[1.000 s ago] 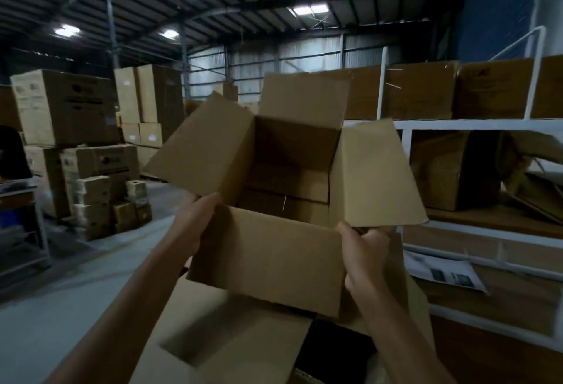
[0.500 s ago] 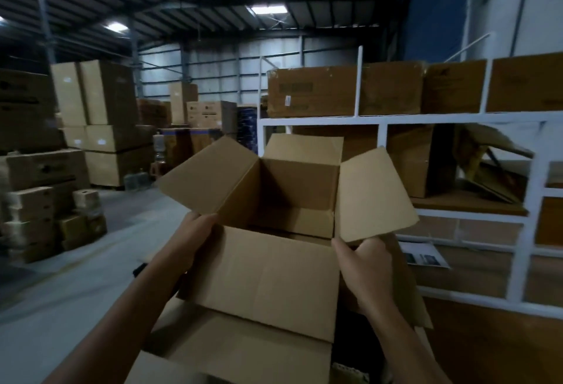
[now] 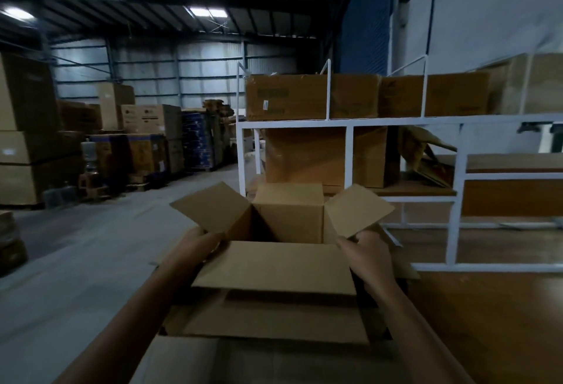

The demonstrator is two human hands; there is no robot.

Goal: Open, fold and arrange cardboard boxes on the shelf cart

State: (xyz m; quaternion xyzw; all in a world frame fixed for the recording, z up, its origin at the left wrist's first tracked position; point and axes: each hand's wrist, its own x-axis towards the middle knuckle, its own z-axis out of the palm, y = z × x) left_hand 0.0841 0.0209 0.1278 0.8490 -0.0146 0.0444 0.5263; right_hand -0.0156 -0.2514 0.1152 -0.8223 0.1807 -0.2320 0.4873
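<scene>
Standing open, flaps spread, the box (image 3: 286, 265) is clenched at its near corners by the left hand (image 3: 199, 243) and right hand (image 3: 367, 254); placement on the shelf cart (image 3: 350, 123) at two o'clock is yet to be done.

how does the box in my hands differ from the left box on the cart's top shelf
The held box is open, flaps splayed; the top-shelf box is closed. The held box is plain; the top-shelf box has dark print and a white label. The left hand and right hand grip the held box; the top-shelf box rests on the cart. Both are brown cardboard.
</scene>
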